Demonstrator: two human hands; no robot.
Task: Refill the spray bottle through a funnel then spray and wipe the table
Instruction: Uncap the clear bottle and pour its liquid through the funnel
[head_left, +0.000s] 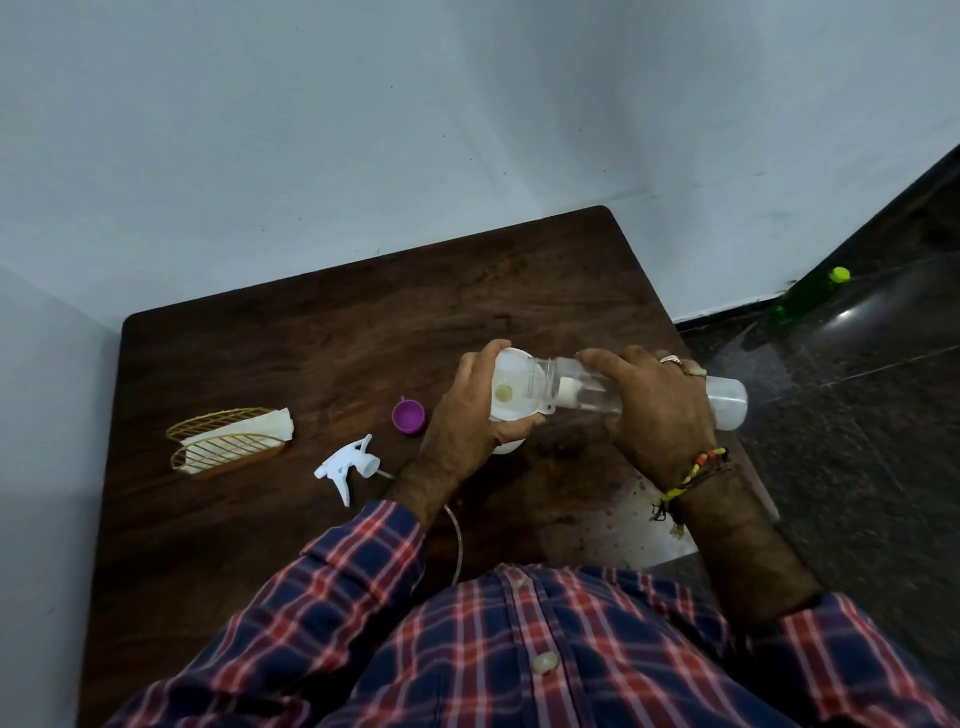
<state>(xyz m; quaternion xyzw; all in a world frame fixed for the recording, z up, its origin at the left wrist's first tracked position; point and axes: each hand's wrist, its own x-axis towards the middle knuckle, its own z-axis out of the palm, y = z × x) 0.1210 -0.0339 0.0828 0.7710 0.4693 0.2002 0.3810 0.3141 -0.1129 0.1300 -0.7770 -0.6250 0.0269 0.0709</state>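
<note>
The spray bottle under the funnel (514, 397) is mostly hidden by the left hand (467, 421), which curls round the funnel's rim. The right hand (657, 410) grips a clear bottle (727, 402) lying sideways, mouth pointing left into the funnel, bottom toward the table's (311, 338) right edge. It's hard to see any liquid. The sprayer (347, 465) w/ tube lies nr the middle, a purple cap (408, 414) beside it.

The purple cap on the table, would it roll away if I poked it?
Probably not far: the purple cap seems to sit open side up on the table. It looks small and light, so it would likely skid. Tipped on edge, it might roll.
</note>
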